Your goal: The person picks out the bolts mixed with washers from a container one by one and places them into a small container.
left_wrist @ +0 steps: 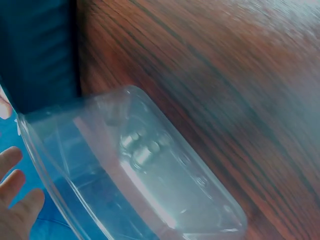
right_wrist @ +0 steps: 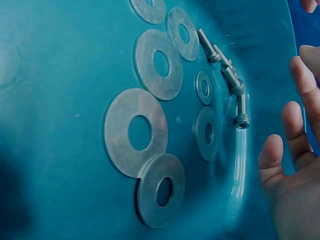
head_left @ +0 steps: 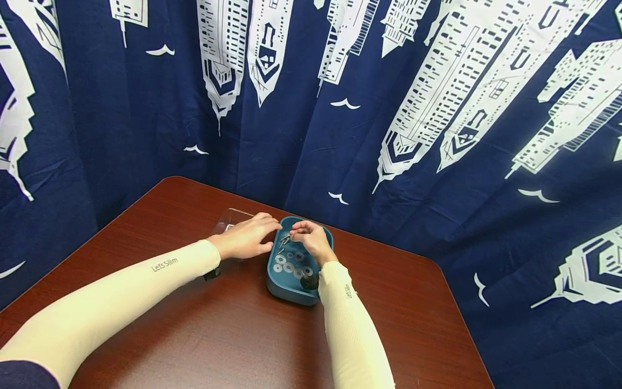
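Observation:
A blue bin [head_left: 293, 294] holds several flat metal washers [right_wrist: 136, 131] and a cluster of socket-head bolts [right_wrist: 233, 80] along one wall. My right hand [head_left: 312, 240] reaches into the far part of the bin, above the bolts; in the right wrist view its fingers [right_wrist: 294, 122] are loosely bent with nothing between them. My left hand [head_left: 248, 237] lies over the bin's left side, its fingertips right at the rim. Under and behind it stands a clear plastic container [left_wrist: 195, 195], with short shiny metal pieces [left_wrist: 145, 154] in it.
The bin and container stand on a reddish-brown wooden table [head_left: 218, 329], near its far edge. A dark blue curtain [head_left: 301, 135] printed with white buildings hangs behind. Both forearms wear cream sleeves [head_left: 121, 292] with small dark devices at the wrists.

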Tool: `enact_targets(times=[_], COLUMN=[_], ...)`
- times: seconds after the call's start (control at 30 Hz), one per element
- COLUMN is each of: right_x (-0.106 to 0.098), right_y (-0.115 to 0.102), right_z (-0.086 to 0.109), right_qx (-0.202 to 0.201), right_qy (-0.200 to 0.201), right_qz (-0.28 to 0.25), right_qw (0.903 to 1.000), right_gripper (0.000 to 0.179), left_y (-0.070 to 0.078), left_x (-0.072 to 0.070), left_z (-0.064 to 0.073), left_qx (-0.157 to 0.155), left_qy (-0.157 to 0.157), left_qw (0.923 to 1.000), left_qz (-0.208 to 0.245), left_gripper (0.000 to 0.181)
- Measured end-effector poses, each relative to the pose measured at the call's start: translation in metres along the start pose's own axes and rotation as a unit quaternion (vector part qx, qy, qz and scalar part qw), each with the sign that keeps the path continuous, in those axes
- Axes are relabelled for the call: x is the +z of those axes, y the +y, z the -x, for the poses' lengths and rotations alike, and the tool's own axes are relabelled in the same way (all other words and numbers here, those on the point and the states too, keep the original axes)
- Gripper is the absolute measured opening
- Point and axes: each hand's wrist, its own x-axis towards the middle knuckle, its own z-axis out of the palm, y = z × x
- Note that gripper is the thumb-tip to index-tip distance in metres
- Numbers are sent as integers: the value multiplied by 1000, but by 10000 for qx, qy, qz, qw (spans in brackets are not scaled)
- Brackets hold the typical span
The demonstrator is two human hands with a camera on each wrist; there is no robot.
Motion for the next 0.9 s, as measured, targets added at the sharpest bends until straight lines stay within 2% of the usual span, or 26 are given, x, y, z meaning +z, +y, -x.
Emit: enact_targets(times=[0.37,0.63,0.9], right_x=[1,2,6], right_y=[11,16,20], right_z=[-5,-3,-5], right_qx=[176,394,333], right_qy=[-85,-209,-469], right_qz=[16,131,223], right_qw=[9998,9989,9981], right_gripper=[29,21,24], left_y=[6,7,4], left_x=[7,11,15], left_z=[-7,-7,-8], left_qx=[2,-71,43], left_qy=[-107,-207,-15], left_qw=[9999,9997,10000], left_qz=[38,87,37], left_gripper=[48,46,43])
